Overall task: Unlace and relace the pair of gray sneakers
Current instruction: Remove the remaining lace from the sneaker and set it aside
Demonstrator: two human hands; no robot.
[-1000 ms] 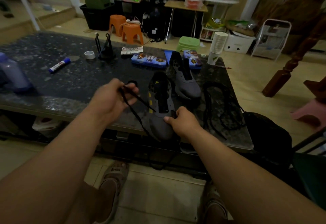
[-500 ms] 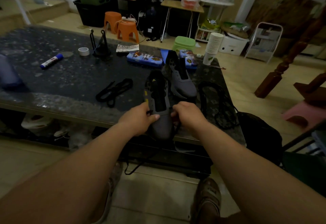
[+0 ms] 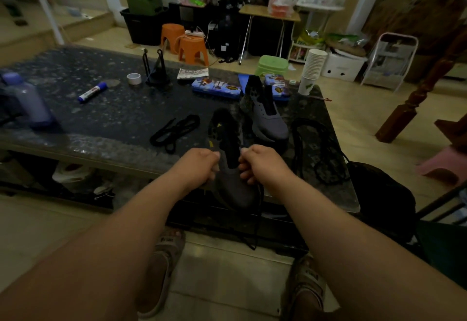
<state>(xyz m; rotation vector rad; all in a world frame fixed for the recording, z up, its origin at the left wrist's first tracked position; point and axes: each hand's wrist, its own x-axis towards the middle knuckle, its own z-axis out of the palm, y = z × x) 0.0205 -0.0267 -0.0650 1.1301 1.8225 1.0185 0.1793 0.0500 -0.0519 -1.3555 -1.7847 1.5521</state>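
The near gray sneaker [image 3: 233, 187] lies at the table's front edge, its toe pointing toward me and past the edge. My left hand [image 3: 199, 166] grips its left side with curled fingers. My right hand [image 3: 262, 166] grips its right side by the black tongue. A black lace [image 3: 257, 222] hangs from under my right hand toward the floor. The second gray sneaker [image 3: 269, 118] stands behind it, with no lace in it. A loose bundled black lace [image 3: 174, 130] lies on the table to the left.
On the dark stone table [image 3: 106, 118] are a purple bottle [image 3: 27, 103], a marker [image 3: 92, 92], a tape roll [image 3: 134, 78], a black stand [image 3: 156, 73], blue tins [image 3: 214, 88] and stacked paper cups [image 3: 312, 70]. A black bag [image 3: 381, 194] with its strap on the table sits at the right.
My left hand let go of the black lace, which now lies bundled on the table. That hand came to the sneaker's left side. The right hand shifted up along the shoe.
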